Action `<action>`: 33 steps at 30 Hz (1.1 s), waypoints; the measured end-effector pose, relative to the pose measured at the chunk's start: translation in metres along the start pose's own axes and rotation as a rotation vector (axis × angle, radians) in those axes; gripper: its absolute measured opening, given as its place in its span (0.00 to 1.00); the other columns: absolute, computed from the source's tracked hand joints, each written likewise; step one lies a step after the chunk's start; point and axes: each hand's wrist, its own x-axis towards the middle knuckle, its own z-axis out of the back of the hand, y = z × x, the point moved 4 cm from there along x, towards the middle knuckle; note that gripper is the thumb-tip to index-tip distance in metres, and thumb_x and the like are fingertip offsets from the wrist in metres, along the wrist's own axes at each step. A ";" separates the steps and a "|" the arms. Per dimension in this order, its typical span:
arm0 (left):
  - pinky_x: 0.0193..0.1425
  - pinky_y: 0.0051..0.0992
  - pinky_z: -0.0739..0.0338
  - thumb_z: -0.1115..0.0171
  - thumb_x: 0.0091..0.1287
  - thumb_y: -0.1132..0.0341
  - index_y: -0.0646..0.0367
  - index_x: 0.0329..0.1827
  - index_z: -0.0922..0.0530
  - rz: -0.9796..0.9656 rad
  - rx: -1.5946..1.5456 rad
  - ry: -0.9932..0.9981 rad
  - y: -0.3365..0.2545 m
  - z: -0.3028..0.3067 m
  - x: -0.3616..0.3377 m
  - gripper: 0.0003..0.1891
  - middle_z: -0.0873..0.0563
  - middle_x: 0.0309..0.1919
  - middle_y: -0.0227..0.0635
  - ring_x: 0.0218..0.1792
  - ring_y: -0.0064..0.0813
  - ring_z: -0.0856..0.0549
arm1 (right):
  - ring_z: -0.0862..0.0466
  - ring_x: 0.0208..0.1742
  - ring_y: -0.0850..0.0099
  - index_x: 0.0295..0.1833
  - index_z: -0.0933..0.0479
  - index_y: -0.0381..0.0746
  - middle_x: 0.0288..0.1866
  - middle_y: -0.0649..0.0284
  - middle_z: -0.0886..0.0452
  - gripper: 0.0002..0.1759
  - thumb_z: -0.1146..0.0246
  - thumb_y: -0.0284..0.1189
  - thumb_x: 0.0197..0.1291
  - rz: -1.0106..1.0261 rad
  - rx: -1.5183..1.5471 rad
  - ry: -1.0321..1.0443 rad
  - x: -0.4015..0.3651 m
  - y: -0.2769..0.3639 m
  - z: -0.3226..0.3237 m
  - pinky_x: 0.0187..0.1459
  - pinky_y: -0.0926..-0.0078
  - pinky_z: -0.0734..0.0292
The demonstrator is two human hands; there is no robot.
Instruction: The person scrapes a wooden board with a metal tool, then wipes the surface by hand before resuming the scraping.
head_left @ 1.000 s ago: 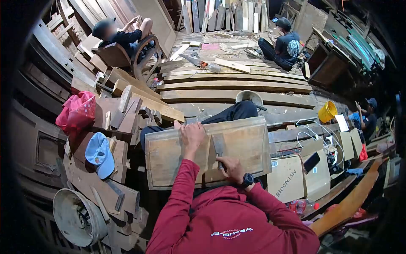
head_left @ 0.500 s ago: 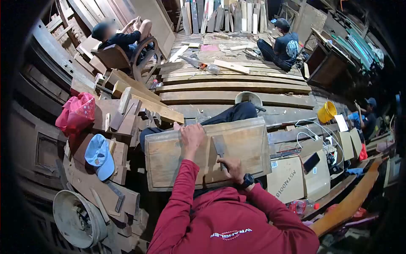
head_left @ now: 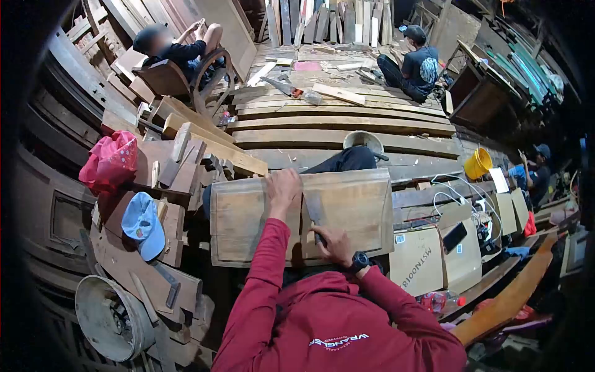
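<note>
Grip of the right hand (head_left: 336,247) is wrapped round a flat grey metal blade with a dark handle (head_left: 314,209); left hand (head_left: 284,189) is on the far edge of a rectangular tan wooden panel with bevelled edges (head_left: 356,204), can't tell if it's clamped. Panel's across the lap, kinda smudgy. Dark red shirt (head_left: 310,310) says WRANGLER; brown cardboard (head_left: 409,248) reads roughly MSTNJ0018, ending's murky. Left sleeve (head_left: 265,260) hides some of the panel.
</note>
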 end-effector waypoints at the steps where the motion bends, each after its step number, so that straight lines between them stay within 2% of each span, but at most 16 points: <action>1: 0.60 0.52 0.24 0.53 0.77 0.55 0.64 0.31 0.11 -0.006 0.009 -0.012 0.005 -0.012 0.001 0.27 0.09 0.35 0.53 0.39 0.55 0.10 | 0.12 0.39 0.50 0.53 0.16 0.40 0.41 0.51 0.12 0.20 0.37 0.25 0.52 -0.025 0.029 -0.045 0.004 -0.008 -0.002 0.40 0.58 0.16; 2: 0.60 0.52 0.24 0.53 0.77 0.54 0.64 0.31 0.11 -0.015 0.020 -0.026 0.009 -0.024 0.004 0.27 0.09 0.35 0.53 0.40 0.55 0.10 | 0.12 0.40 0.49 0.52 0.15 0.39 0.42 0.50 0.12 0.19 0.37 0.25 0.52 -0.047 0.058 -0.094 0.005 -0.014 -0.002 0.41 0.58 0.16; 3: 0.59 0.51 0.25 0.53 0.77 0.54 0.66 0.30 0.11 0.142 -0.094 -0.040 0.005 -0.009 -0.001 0.28 0.10 0.34 0.54 0.38 0.56 0.10 | 0.11 0.42 0.49 0.51 0.14 0.38 0.43 0.49 0.11 0.19 0.37 0.25 0.52 -0.088 0.127 -0.122 0.004 -0.004 0.011 0.44 0.58 0.16; 6: 0.78 0.55 0.39 0.51 0.76 0.52 0.62 0.33 0.09 0.148 -0.053 0.088 0.004 -0.008 -0.008 0.27 0.09 0.36 0.56 0.43 0.56 0.10 | 0.11 0.42 0.50 0.52 0.15 0.39 0.43 0.49 0.11 0.19 0.38 0.23 0.53 -0.056 0.062 -0.021 -0.009 -0.002 0.012 0.44 0.59 0.16; 10: 0.79 0.51 0.41 0.52 0.75 0.54 0.67 0.33 0.09 0.150 -0.061 0.034 0.003 0.000 -0.012 0.28 0.10 0.34 0.58 0.43 0.57 0.10 | 0.12 0.40 0.51 0.55 0.17 0.39 0.40 0.50 0.12 0.21 0.37 0.26 0.53 -0.070 0.024 -0.044 -0.001 -0.005 0.008 0.41 0.60 0.16; 14: 0.79 0.47 0.41 0.51 0.75 0.52 0.70 0.34 0.10 0.172 -0.089 0.039 0.005 -0.004 -0.011 0.29 0.10 0.35 0.58 0.44 0.57 0.10 | 0.13 0.36 0.51 0.54 0.17 0.40 0.35 0.52 0.15 0.20 0.37 0.24 0.54 0.008 -0.033 0.048 -0.005 0.011 0.010 0.38 0.60 0.18; 15: 0.79 0.48 0.41 0.51 0.75 0.51 0.70 0.34 0.10 0.165 -0.034 0.044 0.002 0.004 -0.012 0.30 0.10 0.35 0.59 0.45 0.57 0.10 | 0.13 0.34 0.51 0.51 0.16 0.40 0.35 0.52 0.14 0.17 0.37 0.25 0.54 -0.005 -0.002 0.014 -0.002 0.008 0.005 0.37 0.60 0.18; 18: 0.80 0.49 0.41 0.51 0.75 0.51 0.70 0.35 0.10 0.172 -0.083 -0.044 0.002 0.004 -0.014 0.30 0.10 0.37 0.60 0.47 0.55 0.10 | 0.13 0.34 0.51 0.50 0.15 0.40 0.36 0.52 0.13 0.16 0.37 0.26 0.53 -0.049 0.046 -0.076 0.005 0.000 0.009 0.38 0.59 0.18; 19: 0.81 0.49 0.41 0.51 0.75 0.51 0.70 0.36 0.10 0.190 -0.129 0.067 0.002 0.004 -0.011 0.30 0.10 0.39 0.62 0.52 0.55 0.11 | 0.12 0.36 0.51 0.51 0.15 0.41 0.37 0.52 0.12 0.17 0.37 0.25 0.53 -0.047 0.040 -0.058 0.001 -0.003 0.014 0.39 0.60 0.17; 22: 0.65 0.45 0.29 0.53 0.76 0.53 0.65 0.33 0.09 0.110 -0.006 -0.047 0.002 0.004 -0.012 0.29 0.10 0.33 0.56 0.41 0.53 0.10 | 0.12 0.38 0.51 0.51 0.15 0.40 0.38 0.51 0.12 0.17 0.38 0.24 0.53 -0.034 0.027 0.022 -0.003 0.007 0.018 0.41 0.61 0.16; 26: 0.62 0.45 0.28 0.52 0.76 0.52 0.65 0.34 0.09 0.081 -0.021 -0.013 0.008 -0.002 -0.012 0.28 0.09 0.33 0.54 0.38 0.53 0.10 | 0.11 0.40 0.51 0.49 0.14 0.40 0.40 0.50 0.11 0.17 0.38 0.23 0.53 -0.234 0.092 -0.027 0.012 0.005 0.016 0.43 0.59 0.16; 27: 0.61 0.45 0.27 0.52 0.76 0.53 0.65 0.34 0.09 0.077 -0.035 -0.019 0.007 -0.001 -0.012 0.28 0.09 0.33 0.55 0.37 0.52 0.10 | 0.11 0.40 0.51 0.50 0.14 0.40 0.40 0.50 0.12 0.17 0.39 0.22 0.54 -0.221 0.151 -0.083 0.001 -0.009 0.010 0.42 0.60 0.16; 30: 0.60 0.45 0.27 0.51 0.76 0.53 0.66 0.34 0.09 0.057 -0.003 -0.002 0.004 0.008 -0.013 0.28 0.10 0.32 0.55 0.37 0.53 0.10 | 0.11 0.39 0.52 0.51 0.14 0.40 0.40 0.49 0.12 0.17 0.39 0.21 0.55 -0.013 0.107 -0.110 0.002 0.001 0.012 0.41 0.62 0.17; 31: 0.60 0.45 0.27 0.51 0.75 0.53 0.66 0.32 0.09 0.045 -0.024 -0.034 0.004 0.006 -0.015 0.28 0.10 0.32 0.56 0.37 0.52 0.10 | 0.11 0.39 0.51 0.51 0.14 0.40 0.39 0.49 0.12 0.17 0.38 0.21 0.55 -0.097 0.065 -0.068 0.007 0.010 0.013 0.41 0.61 0.17; 33: 0.60 0.46 0.27 0.51 0.75 0.53 0.65 0.31 0.09 0.062 -0.037 -0.005 0.005 0.005 -0.015 0.28 0.10 0.32 0.56 0.37 0.52 0.09 | 0.11 0.39 0.51 0.52 0.15 0.40 0.39 0.50 0.12 0.18 0.37 0.21 0.55 -0.142 0.075 -0.085 0.009 0.003 0.009 0.42 0.61 0.16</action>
